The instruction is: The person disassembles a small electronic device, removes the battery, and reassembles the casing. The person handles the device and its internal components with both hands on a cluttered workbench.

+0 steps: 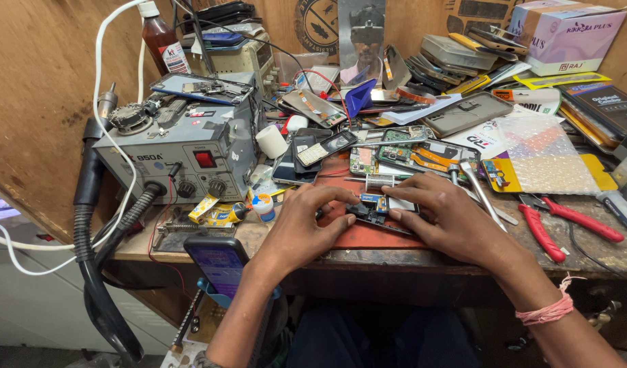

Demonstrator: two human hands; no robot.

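Our fingers hide most of the small circuit board (376,206), which lies on the red mat (368,235); our left hand (305,228) and right hand (441,217) pinch it from both sides. The scarred wooden bench (600,252) is crowded: a grey metal soldering station (177,153), red-handled pliers (566,221), stacked phone shells

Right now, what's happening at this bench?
A person is bent over a cluttered repair bench, both hands on a small opened phone board lying on a red mat. The left hand pins its near-left edge, and the right hand presses on its right side with the fingertips. A grey rework station stands to the left, and red-handled pliers lie to the right, untouched.
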